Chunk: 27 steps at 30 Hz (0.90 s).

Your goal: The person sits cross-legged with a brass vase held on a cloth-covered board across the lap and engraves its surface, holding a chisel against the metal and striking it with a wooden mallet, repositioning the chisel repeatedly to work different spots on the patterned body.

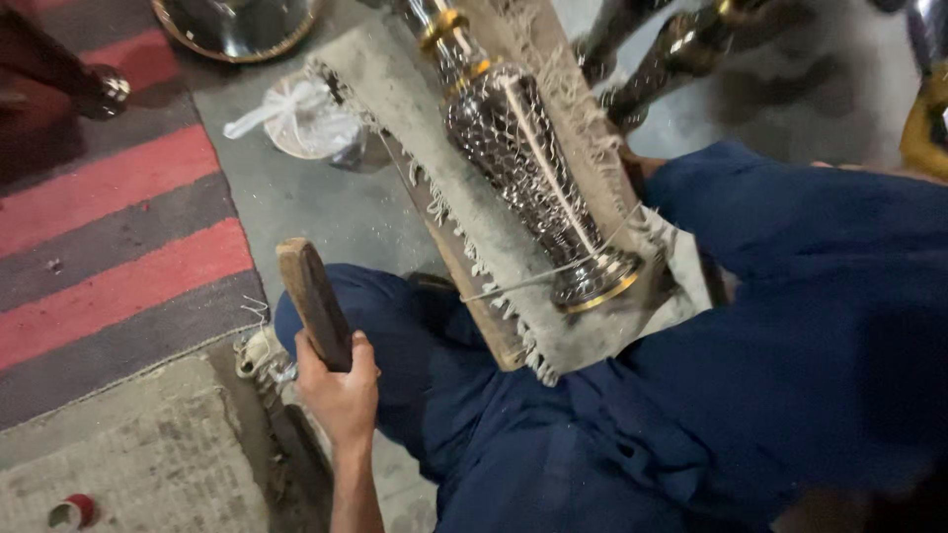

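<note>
My left hand (338, 390) grips the lower end of a worn wooden stick (311, 296), which points up and away over my left knee in blue trousers (691, 395). To its right a tall silver vase (513, 148) with a hammered pattern and gold bands lies on its side. It rests on a frayed grey cloth (415, 128) over a wooden board (489, 331) that leans on my lap. A thin string (523, 281) crosses the cloth near the vase's base. The hand is apart from the vase. My right hand is out of sight.
A red and grey striped rug (118, 247) lies at left, with a pale mat (148, 464) and a small red cap (71, 511) below it. A white tied bag (301, 118) and a round metal dish (237, 25) sit on the concrete floor. More shiny metal pieces (671, 49) stand at top right.
</note>
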### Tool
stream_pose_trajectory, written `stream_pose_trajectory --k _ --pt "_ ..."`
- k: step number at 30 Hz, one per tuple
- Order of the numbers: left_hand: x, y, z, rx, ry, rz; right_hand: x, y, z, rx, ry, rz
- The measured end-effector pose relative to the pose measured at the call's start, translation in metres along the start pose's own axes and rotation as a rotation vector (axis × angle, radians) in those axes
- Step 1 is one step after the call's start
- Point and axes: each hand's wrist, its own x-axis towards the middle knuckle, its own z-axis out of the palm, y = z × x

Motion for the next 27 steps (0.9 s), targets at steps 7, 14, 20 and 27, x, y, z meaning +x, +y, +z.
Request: stream_pose_trajectory --k 7,14,20,27 --pt "0.011 -0.016 -0.021 -0.689 -0.247 -0.239 0.003 -0.084 -0.045 -0.238 0.083 -0.386" --pt "0.009 0.003 -0.012 -0.505 -0.157 -0.209 -0.023 -0.148 -0.054 -0.509 0.164 -0.285" --pt "-0.003 0.030 0.014 -0.339 -0.006 -0.108 -0.030 -0.104 -0.040 -0.331 0.138 -0.366" --pt "0.005 0.036 0.021 -0.336 0.002 -0.210 0.011 -0.064 -0.010 0.071 -0.297 -0.306"
